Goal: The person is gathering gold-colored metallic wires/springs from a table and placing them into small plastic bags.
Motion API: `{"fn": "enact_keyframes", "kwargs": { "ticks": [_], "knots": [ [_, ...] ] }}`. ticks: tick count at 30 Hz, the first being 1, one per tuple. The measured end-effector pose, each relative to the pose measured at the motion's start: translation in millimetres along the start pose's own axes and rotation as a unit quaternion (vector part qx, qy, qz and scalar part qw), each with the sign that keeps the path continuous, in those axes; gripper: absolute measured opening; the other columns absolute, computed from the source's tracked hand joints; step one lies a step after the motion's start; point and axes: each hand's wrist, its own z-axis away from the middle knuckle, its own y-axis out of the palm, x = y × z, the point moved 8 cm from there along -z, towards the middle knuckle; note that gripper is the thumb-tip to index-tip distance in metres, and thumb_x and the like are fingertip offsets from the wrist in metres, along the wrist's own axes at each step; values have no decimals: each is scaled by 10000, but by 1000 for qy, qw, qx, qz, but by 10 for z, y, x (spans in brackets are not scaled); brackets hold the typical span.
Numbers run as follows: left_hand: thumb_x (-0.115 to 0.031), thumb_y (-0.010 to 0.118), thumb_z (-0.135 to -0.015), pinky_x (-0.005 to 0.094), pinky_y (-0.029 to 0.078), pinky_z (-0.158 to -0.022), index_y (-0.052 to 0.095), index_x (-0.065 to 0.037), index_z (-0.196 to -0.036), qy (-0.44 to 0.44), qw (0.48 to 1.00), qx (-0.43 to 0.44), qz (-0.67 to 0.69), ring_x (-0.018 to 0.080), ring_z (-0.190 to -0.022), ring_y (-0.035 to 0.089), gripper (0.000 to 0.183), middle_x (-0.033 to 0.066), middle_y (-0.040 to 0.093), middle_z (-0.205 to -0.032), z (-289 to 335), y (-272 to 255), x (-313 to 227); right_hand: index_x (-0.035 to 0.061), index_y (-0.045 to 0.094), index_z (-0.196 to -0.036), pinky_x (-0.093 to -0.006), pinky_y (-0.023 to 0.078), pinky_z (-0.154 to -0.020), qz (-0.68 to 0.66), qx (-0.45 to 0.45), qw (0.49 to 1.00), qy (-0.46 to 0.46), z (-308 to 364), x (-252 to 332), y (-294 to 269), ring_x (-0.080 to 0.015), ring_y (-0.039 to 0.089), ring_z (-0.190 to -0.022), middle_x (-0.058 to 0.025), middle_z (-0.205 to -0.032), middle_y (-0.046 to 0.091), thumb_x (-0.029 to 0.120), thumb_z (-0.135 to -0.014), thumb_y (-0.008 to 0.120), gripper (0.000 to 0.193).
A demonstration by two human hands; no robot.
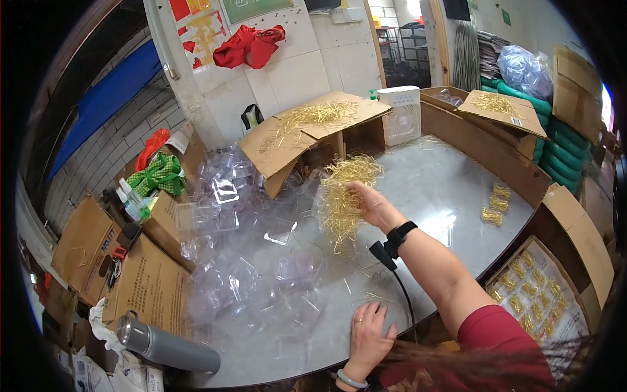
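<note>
Clear plastic boxes crowd the grey table's left. Beside them, thin golden pieces lie heaped. The left hand rests palm-down, fingers slightly spread; the right hand reaches into the heap, its grip hidden. Farther right sit three golden bundles.

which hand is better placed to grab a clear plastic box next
Probably the left hand: it rests on the grey table with nothing visibly in it, close to some clear plastic boxes. The right hand is at the pile of gold wire pieces, so it looks occupied.
</note>
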Motion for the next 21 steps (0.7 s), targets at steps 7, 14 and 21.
{"fn": "enact_keyframes", "kwargs": {
  "ticks": [7, 14, 21],
  "knots": [
    [-206, 729, -838, 475, 423, -1056, 628, 46, -1205, -60, 993, 41, 98, 401, -1256, 514, 457, 230, 550, -1355, 1, -161, 121, 93, 683, -1173, -302, 441, -796, 303, 49, 951, -29, -34, 187, 188, -158, 582, -936, -24, -1053, 675, 285, -866, 721, 364],
    [-123, 696, -819, 491, 461, -993, 594, 87, -1084, -16, 982, 53, -179, 474, -1154, 527, 353, 325, 530, -1262, -1087, -861, 492, 141, 669, -1224, -347, 463, -803, 233, 67, 967, -74, 76, 490, 241, -139, 590, -1007, 0, -1121, 678, 281, -888, 705, 366],
    [-288, 763, -779, 523, 363, -1118, 580, -21, -1292, -14, 945, 137, -295, 413, -1326, 455, 607, 227, 498, -1418, -2009, -588, 1362, 93, 670, -1111, -340, 543, -816, -5, 130, 985, -110, 340, 1131, 69, -166, 667, -910, -21, -1023, 699, 208, -920, 698, 225]
  ]
}}
